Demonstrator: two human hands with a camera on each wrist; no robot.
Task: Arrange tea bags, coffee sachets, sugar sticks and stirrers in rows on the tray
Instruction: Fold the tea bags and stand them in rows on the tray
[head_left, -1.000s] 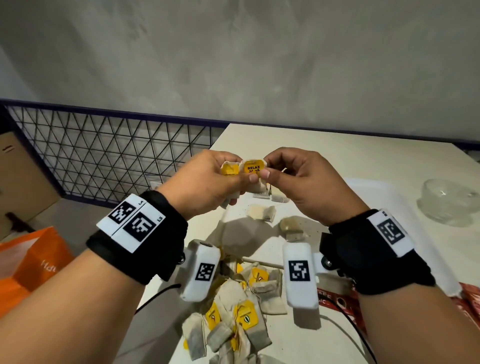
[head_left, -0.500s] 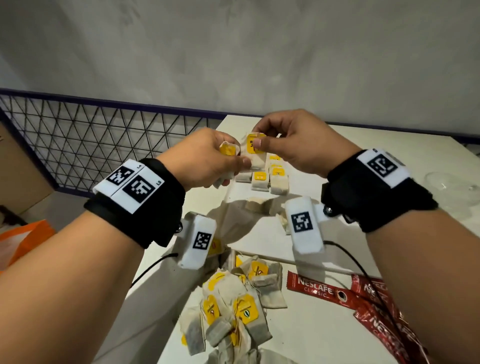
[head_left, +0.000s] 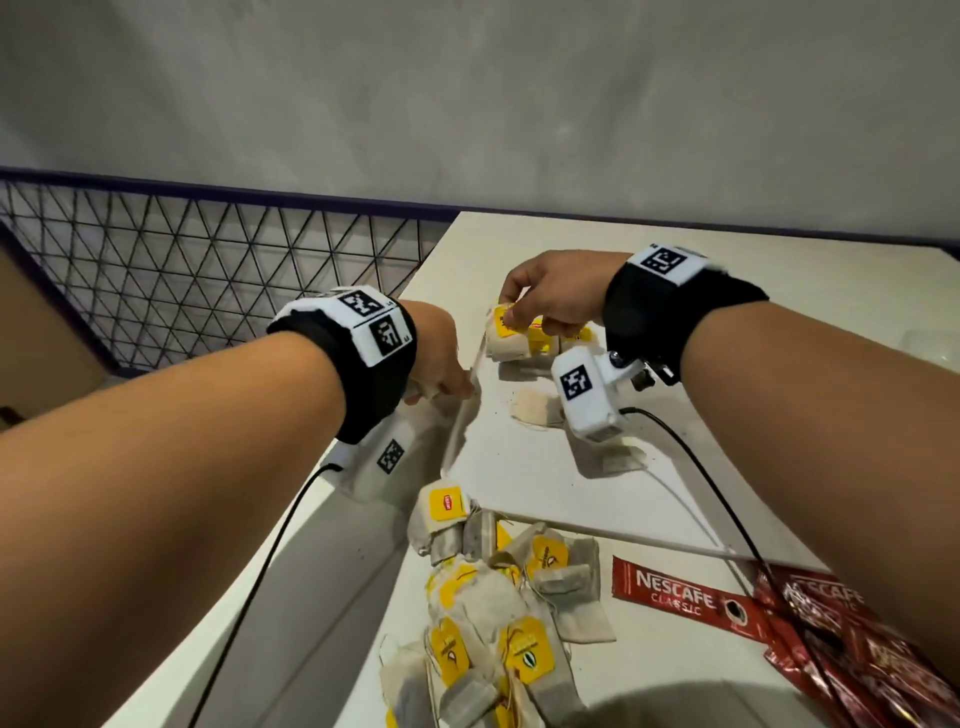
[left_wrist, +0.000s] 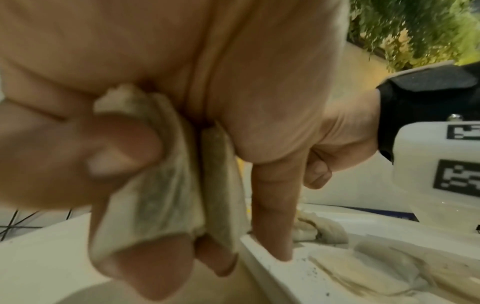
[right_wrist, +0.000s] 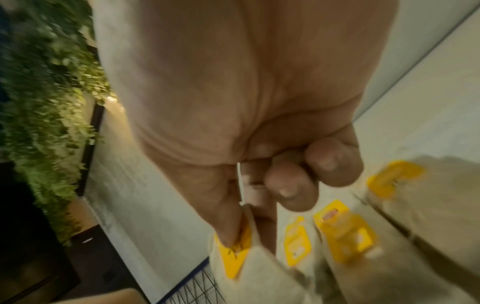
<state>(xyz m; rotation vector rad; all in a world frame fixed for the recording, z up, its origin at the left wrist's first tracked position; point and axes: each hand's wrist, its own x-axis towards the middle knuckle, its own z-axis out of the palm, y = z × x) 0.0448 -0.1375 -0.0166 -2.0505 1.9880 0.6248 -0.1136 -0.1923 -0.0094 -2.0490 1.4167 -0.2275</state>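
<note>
Your right hand (head_left: 553, 299) pinching a yellow-tagged paper tea bag (head_left: 505, 335) by its tag over the white tray's (head_left: 524, 467) far-left corner beside the row, your left hand (head_left: 439, 358) gripping crumpled beige tea bags (left_wrist: 166, 185) at the tray's left rim

The place looks like a simple indoor room, maybe a work corner of an office or café; which one I cannot tell. A white table (head_left: 675, 291) stands against a bare grey wall (head_left: 467, 104). Beside it runs a black wire fence (head_left: 208, 270) with a cardboard box (head_left: 41, 332) behind. The wrist views show a wall of green plants (right_wrist: 46, 82).
</note>
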